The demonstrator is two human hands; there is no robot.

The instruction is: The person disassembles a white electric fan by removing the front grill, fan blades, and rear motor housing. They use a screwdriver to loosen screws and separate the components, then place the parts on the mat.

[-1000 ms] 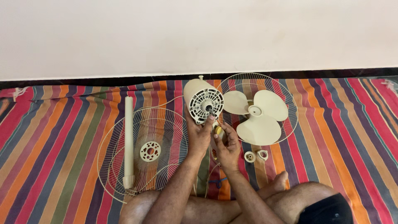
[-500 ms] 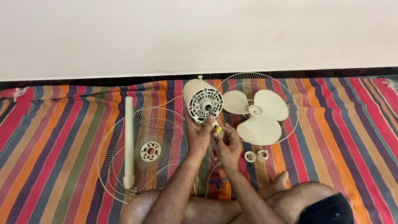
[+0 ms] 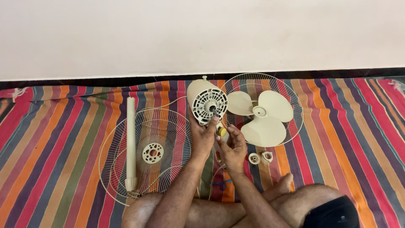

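Observation:
My left hand (image 3: 202, 137) grips the cream fan motor housing (image 3: 205, 101) from below and holds it upright, its vented round face and short shaft turned toward me. My right hand (image 3: 233, 148) sits just beside it, fingers closed around a small yellow-tipped part (image 3: 222, 131) below the housing. What else the right hand holds is hidden by the fingers.
A cream three-blade fan propeller (image 3: 261, 117) lies on a wire guard (image 3: 295, 101) to the right. Two small cream nuts (image 3: 260, 158) lie near my right knee. Another wire guard (image 3: 168, 126) with a cream pole (image 3: 131, 141) on it lies left, all on a striped mat (image 3: 350, 126).
My right hand has shifted slightly up toward the housing with the yellow-tipped part. The left hand and the housing have hardly moved.

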